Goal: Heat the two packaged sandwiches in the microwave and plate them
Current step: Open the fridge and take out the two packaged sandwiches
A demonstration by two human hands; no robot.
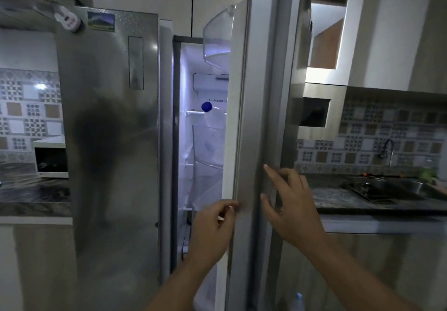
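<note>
A steel side-by-side fridge fills the middle of the head view. Its right door (251,122) stands partly ajar, showing a lit white interior with shelves and a blue-capped bottle (207,107). My left hand (212,228) grips the inner edge of that door at about waist height. My right hand (290,204) rests with spread fingers on the door's outer face, holding nothing. No packaged sandwiches are visible. A white microwave (51,158) sits on the left counter.
The fridge's left door (108,141) is closed, with magnets near its top. A dark marble counter (29,194) runs on the left. On the right are a counter with a steel sink (387,189) and tap (388,151), below wall cabinets.
</note>
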